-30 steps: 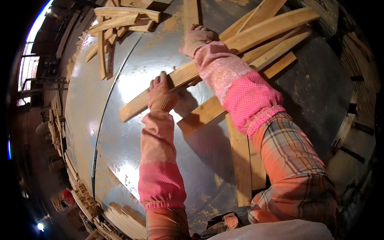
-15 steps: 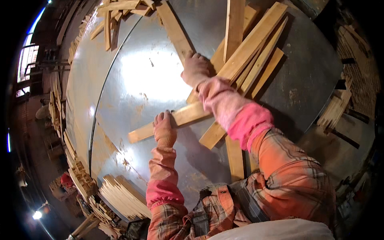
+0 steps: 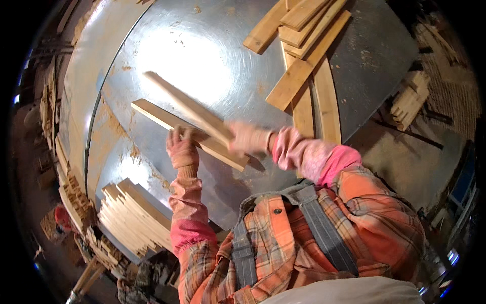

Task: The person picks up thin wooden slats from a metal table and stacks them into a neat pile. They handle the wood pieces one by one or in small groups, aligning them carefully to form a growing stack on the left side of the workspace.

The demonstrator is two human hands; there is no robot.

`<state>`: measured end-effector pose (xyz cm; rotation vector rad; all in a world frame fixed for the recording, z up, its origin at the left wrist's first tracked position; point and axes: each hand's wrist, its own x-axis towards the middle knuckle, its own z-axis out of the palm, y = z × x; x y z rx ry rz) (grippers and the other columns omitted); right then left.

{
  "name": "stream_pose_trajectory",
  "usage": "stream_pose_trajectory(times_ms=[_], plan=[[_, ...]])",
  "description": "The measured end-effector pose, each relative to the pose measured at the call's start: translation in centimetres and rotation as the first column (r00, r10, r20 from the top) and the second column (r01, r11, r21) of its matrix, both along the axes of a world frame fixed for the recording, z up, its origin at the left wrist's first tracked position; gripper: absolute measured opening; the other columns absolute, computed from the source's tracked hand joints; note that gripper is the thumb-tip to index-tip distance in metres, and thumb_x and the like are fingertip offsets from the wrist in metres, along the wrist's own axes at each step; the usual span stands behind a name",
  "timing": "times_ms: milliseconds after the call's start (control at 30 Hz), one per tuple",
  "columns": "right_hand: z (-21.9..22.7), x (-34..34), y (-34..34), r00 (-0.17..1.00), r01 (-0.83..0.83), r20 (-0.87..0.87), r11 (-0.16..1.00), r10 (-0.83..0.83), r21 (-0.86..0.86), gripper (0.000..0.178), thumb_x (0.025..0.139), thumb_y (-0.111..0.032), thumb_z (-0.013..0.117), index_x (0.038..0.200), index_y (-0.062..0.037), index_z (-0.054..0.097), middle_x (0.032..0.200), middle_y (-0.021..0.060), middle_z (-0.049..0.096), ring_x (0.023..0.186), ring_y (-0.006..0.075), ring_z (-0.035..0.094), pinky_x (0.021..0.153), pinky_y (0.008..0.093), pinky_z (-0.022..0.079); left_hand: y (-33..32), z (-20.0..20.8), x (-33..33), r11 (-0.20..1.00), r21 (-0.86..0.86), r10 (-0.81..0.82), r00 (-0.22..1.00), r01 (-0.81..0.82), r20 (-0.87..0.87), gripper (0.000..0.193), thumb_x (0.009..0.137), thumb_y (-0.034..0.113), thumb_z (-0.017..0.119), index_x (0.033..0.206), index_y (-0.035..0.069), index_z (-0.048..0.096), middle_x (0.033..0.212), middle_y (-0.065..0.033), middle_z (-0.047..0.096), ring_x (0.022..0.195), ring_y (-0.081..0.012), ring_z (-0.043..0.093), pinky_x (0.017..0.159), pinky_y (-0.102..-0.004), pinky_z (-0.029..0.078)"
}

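Observation:
My left hand, gloved, is closed round a short wooden board that lies slantwise above the metal tabletop. My right hand, somewhat blurred, grips the near end of a second wooden board. That board angles up to the left, its far end a little apart from the first one. Near my hands the two boards come close or overlap; I cannot tell whether they touch. The palm side of my right hand and part of its grip are hidden.
A loose pile of boards lies on the right part of the table. A neat stack of pale strips stands by the lower left edge. More cut wood rests on a rack beyond the right edge.
My right hand has come nearer, swinging its board across to my left hand. The left hand's board has tilted the other way. The view has shifted, and the pile sits higher in it.

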<state>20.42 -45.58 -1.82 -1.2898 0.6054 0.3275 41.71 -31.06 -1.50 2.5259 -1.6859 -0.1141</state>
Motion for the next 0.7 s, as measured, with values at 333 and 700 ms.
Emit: stream_pose_trajectory(times_ms=[333,700], plan=[[6.1,-3.9,-1.4,0.779,-0.623,-0.226,0.76,0.584,-0.185,0.085,0.082,-0.033,0.073,0.152,0.0027,0.041,0.139,0.0294,0.059,0.127,0.0405,0.061,0.103,0.0434,0.051,-6.1,0.3,-11.0,0.646,0.19,0.653,0.406,-0.739,-0.64,0.092,0.081,0.018,0.079,0.157,-0.002,0.03,0.14,-0.0267,0.058,0.128,-0.0377,0.06,0.11,-0.0408,0.048],[0.1,-13.3,-39.8,0.308,0.525,-0.163,0.31,-0.937,-0.793,0.099,0.082,-0.049,0.077,0.146,0.0149,0.038,0.139,0.0268,0.062,0.132,0.0362,0.06,0.109,0.0407,0.049,-11.8,-5.4,-11.0,0.633,0.046,0.66,0.509,-0.772,-0.553,0.09,0.075,0.013,0.075,0.155,0.002,0.034,0.133,-0.0295,0.06,0.122,-0.0466,0.062,0.104,-0.0483,0.05]])
